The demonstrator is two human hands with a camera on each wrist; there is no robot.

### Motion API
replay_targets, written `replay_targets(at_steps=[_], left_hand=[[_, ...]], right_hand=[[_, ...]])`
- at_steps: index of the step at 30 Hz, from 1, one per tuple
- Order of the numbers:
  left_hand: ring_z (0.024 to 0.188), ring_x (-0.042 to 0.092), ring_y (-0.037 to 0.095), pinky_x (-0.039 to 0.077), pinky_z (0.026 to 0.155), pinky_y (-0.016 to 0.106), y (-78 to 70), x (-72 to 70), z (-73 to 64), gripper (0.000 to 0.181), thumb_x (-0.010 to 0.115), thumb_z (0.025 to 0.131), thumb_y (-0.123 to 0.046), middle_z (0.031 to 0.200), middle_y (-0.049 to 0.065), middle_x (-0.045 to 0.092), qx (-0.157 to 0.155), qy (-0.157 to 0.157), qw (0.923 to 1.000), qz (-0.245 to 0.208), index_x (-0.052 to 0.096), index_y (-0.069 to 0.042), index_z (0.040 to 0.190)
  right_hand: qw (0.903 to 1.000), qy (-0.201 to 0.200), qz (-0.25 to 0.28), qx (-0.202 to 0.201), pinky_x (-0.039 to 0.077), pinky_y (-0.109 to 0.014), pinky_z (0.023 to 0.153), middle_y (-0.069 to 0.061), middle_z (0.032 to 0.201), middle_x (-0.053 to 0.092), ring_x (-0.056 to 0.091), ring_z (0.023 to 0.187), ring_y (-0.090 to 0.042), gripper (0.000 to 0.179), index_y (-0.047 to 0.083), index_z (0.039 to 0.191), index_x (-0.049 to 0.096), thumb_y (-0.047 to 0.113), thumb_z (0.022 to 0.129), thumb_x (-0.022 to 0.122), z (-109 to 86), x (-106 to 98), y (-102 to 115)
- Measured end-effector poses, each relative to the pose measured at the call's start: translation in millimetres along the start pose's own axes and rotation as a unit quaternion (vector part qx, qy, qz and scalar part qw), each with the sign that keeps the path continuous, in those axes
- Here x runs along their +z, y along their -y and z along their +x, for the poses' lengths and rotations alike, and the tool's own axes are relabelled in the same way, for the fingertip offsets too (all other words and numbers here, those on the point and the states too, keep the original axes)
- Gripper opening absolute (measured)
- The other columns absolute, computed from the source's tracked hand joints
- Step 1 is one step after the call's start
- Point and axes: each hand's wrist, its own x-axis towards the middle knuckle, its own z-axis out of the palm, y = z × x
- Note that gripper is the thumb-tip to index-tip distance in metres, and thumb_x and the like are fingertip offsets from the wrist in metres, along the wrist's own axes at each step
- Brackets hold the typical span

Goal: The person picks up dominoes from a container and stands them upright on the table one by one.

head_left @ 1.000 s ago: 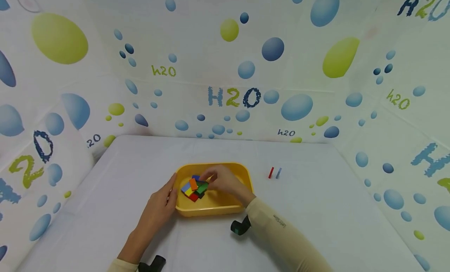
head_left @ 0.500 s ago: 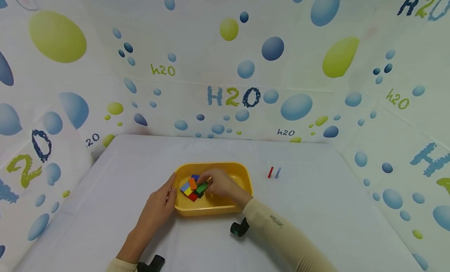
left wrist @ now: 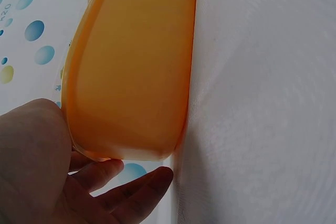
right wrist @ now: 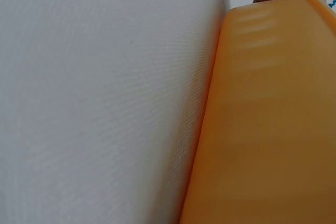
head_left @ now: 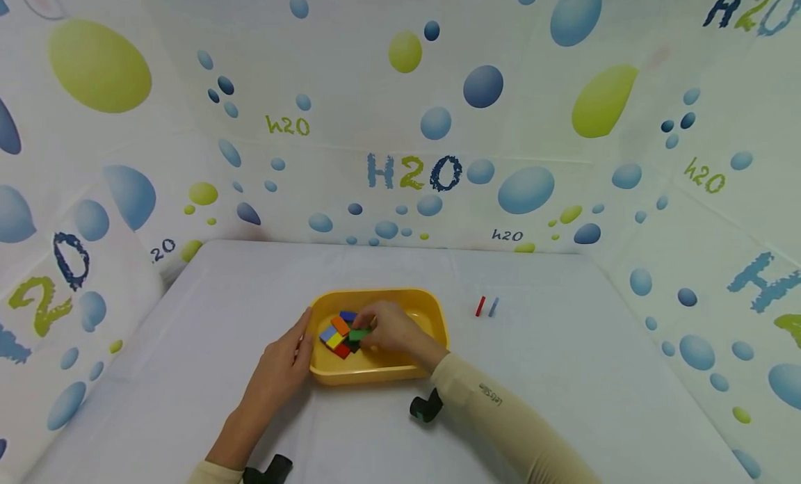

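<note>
A yellow plastic tray sits on the white-covered table, with a small heap of flat coloured blocks at its left. My left hand lies along the tray's left end; in the left wrist view, fingertips touch its wall. Inside the tray, my right hand pinches a green block at the heap's right side. Beside it lie an orange block, a yellow block, a light blue block, a red block and a blue block. The right wrist view shows only the tray's outer wall and part of the other hand.
To the right of the tray, a thin red block and a light blue block stand apart on the table. A patterned white cloth encloses the back and sides. Black wrist devices sit under both forearms.
My right hand has moved slightly left into the heap and now pinches the green block, which has turned. The orange block has tilted round. My left hand stays at the tray.
</note>
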Motion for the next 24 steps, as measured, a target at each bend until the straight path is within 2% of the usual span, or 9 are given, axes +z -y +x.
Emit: replay_targets(at_steps=[9,14,19,24], left_hand=[[0.093,0.060,0.025,0.055,0.088,0.048,1.0,-0.1,-0.9,0.053,0.050,0.109,-0.011,0.145,0.023,0.057,0.000,0.002,1.0000,0.001,0.038,-0.001,0.160],[0.090,0.058,0.025,0.055,0.086,0.047,1.0,0.4,-1.0,0.053,0.051,0.108,-0.010,0.143,0.022,0.059,0.000,0.001,1.0000,0.004,0.039,-0.002,0.159],[0.096,0.061,0.027,0.055,0.091,0.051,1.1,0.9,-1.1,0.053,0.050,0.108,-0.011,0.145,0.023,0.057,0.002,-0.001,1.0000,0.000,0.039,-0.001,0.159],[0.095,0.061,0.026,0.055,0.090,0.050,1.9,1.2,-1.1,0.053,0.051,0.108,-0.011,0.145,0.023,0.057,0.003,-0.001,1.0000,0.000,0.039,-0.001,0.159]], right_hand=[[0.9994,-0.020,0.028,0.004,0.052,-0.025,0.076,0.008,0.094,0.067,0.060,0.087,-0.013,0.015,0.013,0.103,0.079,0.010,0.090,0.083,-7.4,-4.7,1.5],[0.9983,-0.046,0.034,-0.014,0.052,-0.025,0.075,0.008,0.091,0.067,0.060,0.085,-0.012,0.015,0.013,0.103,0.078,0.013,0.090,0.084,-14.3,-7.1,4.7],[0.9967,-0.066,0.040,-0.026,0.053,-0.025,0.074,0.009,0.090,0.067,0.060,0.084,-0.012,0.017,0.012,0.105,0.077,0.016,0.090,0.084,-17.8,-8.3,2.8],[0.9936,-0.084,0.052,-0.055,0.052,-0.026,0.076,0.011,0.090,0.068,0.060,0.083,-0.011,0.016,0.013,0.104,0.078,0.016,0.090,0.084,-20.4,-10.0,-2.1]])
